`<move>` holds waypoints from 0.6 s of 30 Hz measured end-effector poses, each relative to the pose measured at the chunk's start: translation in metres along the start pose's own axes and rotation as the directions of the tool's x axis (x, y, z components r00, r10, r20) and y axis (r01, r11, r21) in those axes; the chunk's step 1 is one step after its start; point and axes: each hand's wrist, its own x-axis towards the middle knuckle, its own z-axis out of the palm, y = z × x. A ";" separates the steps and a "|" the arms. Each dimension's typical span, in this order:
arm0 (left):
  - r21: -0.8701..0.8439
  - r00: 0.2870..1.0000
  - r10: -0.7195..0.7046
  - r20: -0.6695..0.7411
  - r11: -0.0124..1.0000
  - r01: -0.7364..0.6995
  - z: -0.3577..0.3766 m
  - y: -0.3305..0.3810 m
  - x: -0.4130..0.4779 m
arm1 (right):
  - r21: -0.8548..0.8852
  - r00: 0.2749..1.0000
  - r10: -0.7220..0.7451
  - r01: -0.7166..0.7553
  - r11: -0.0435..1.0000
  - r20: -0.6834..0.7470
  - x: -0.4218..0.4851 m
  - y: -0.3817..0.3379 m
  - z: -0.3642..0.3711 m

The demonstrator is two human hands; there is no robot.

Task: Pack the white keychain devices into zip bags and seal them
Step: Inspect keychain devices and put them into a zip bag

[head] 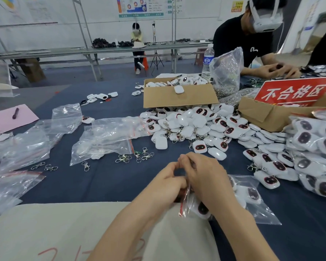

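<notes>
My left hand (166, 183) and my right hand (205, 178) meet at the table's near edge, both pinching the red-striped mouth of a clear zip bag (252, 202). That bag holds several white keychain devices with dark faces and lies to the right under my right forearm. A big loose pile of the white devices (196, 125) spreads across the blue table beyond my hands. Empty zip bags (105, 136) lie to the left. Filled bags (316, 153) are stacked at the right edge.
An open cardboard box (179, 97) of devices stands behind the pile, another box with a red sign (294, 93) at right. Loose metal clasps (134, 157) lie ahead left. A water bottle (208, 61), a pink sheet with a pen (9, 117), and another person (252, 44) working opposite.
</notes>
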 end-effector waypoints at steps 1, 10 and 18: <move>-0.090 1.000 -0.012 0.013 0.996 0.013 -0.002 0.002 -0.001 | 0.025 1.000 0.008 -0.008 1.000 0.009 -0.001 0.000 0.000; -0.130 1.000 -0.001 -0.031 0.992 -0.002 -0.024 0.015 -0.006 | 0.280 0.999 0.021 -0.013 0.960 -0.027 -0.002 0.005 -0.003; 0.831 0.874 0.439 -0.207 0.551 -0.079 -0.051 0.006 0.076 | 0.534 0.999 0.033 -0.024 0.845 -0.007 0.003 0.014 -0.003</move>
